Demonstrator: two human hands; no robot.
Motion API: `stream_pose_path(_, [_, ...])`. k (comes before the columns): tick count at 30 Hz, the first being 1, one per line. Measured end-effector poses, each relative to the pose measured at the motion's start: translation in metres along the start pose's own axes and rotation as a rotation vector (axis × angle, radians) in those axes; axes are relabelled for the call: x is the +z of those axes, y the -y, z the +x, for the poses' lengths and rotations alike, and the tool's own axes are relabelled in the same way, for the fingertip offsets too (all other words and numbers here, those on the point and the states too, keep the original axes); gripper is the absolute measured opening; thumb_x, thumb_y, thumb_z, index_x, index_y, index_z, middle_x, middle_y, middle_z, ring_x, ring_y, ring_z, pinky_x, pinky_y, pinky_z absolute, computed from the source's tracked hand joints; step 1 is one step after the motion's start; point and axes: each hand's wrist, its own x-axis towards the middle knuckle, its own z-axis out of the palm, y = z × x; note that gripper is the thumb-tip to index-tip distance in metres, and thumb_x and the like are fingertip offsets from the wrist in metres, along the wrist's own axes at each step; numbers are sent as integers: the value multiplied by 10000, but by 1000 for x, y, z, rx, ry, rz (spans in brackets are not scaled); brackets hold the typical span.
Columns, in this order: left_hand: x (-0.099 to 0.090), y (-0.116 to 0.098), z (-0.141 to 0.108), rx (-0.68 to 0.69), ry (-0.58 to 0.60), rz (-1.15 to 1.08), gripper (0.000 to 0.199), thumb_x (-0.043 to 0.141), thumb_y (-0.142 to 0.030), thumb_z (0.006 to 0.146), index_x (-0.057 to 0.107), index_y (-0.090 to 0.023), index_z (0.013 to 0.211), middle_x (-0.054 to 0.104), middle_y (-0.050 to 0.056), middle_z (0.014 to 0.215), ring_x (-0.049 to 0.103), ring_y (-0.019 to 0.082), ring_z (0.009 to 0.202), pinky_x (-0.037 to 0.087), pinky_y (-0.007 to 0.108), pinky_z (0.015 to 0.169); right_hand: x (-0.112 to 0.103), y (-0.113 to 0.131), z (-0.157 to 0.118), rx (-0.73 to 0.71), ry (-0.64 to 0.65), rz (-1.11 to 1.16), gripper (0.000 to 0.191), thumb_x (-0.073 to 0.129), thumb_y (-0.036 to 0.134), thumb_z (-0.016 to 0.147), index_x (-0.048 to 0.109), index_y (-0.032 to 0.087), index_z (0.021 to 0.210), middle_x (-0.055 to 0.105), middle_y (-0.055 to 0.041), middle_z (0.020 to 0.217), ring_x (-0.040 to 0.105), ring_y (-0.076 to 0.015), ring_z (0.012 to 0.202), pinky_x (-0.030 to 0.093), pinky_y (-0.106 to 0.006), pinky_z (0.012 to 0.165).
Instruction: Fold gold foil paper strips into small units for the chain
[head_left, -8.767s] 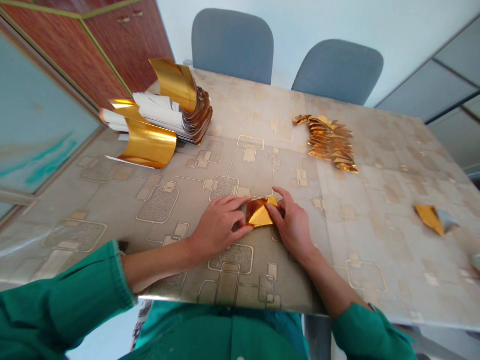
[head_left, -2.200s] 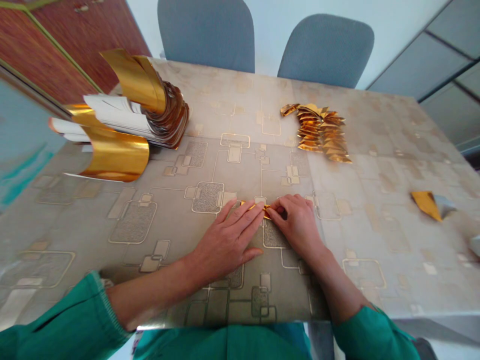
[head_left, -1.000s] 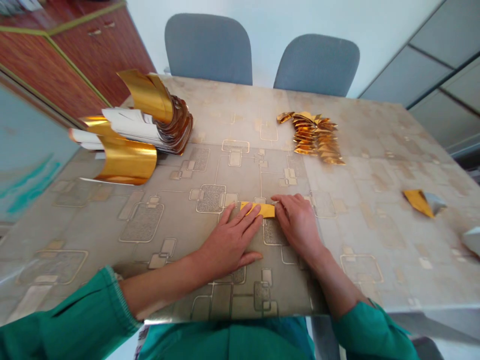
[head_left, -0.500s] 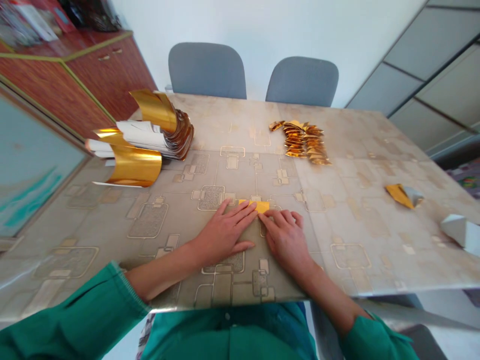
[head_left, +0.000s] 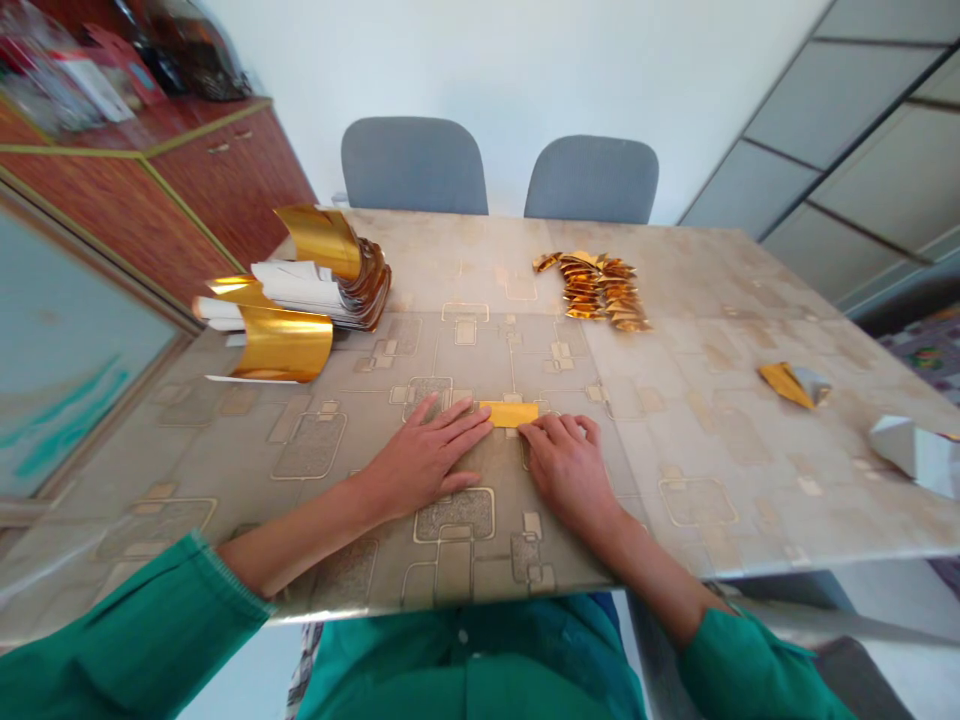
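Note:
A narrow strip of folded gold foil paper (head_left: 510,414) lies flat on the patterned table cover (head_left: 697,250), just in front of my fingertips. My left hand (head_left: 427,455) rests palm down to the left of it, fingers spread, with its fingertips close to the strip's left end. My right hand (head_left: 566,460) lies at the strip's right end, fingers lightly curled, and seems to touch only its corner. Neither hand holds anything.
A curled stack of gold and white paper (head_left: 285,343) stands at the far left. Several folded gold pieces (head_left: 592,290) lie in a row at the back. A gold folded piece (head_left: 787,385) and a white one (head_left: 915,455) lie to the right.
The paper has gone from a gold square to a flat narrow strip. Both hands have let go and drawn back slightly toward me, and the view has tilted upward.

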Motion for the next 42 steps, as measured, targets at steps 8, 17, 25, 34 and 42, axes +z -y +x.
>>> stream_pose_path(8, [0, -2, 2, -31, 20, -14, 624, 341, -614, 1000, 420, -224, 1481, 419, 68, 1549, 308, 262, 1468, 50, 510, 1220, -1, 2, -10, -11, -29, -48, 261, 571, 298, 948, 641, 196, 1177, 672, -72, 1086, 535, -230, 1004, 244, -435, 984])
stream_pose_path(17, [-7, -13, 11, -35, -41, -38, 648, 497, -653, 925, 508, -215, 1403, 521, 104, 1461, 352, 316, 1435, 40, 600, 1202, -4, 7, 9, 30, -25, -58, 141, 551, 276, 961, 653, 183, 991, 678, -85, 1048, 530, -245, 995, 290, -411, 952])
stream_pose_path(25, [-5, -10, 9, -38, -52, -19, 634, 516, -640, 922, 494, -255, 1426, 508, 97, 1472, 358, 330, 1428, 87, 627, 1191, 12, 2, 24, -8, 50, -135, 285, 542, 238, 972, 595, 179, 1246, 649, -96, 1118, 525, -251, 1009, 302, -405, 918])
stream_pose_path(34, [-5, -22, 13, -97, -75, -3, 552, 531, -580, 942, 530, -241, 1377, 540, 102, 1433, 364, 356, 1414, 74, 676, 1165, 4, -12, 18, 43, -6, -66, 263, 491, 331, 1004, 643, 220, 1188, 664, -69, 1079, 520, -228, 985, 260, -399, 930])
stream_pose_path(42, [-7, -27, 28, -95, -64, 32, 593, 618, -539, 904, 510, -251, 1411, 578, 138, 1313, 440, 346, 1354, 127, 677, 1159, 13, -6, 32, 123, -75, -108, 162, 595, 340, 943, 658, 192, 922, 656, -77, 943, 502, -249, 947, 266, -403, 916])
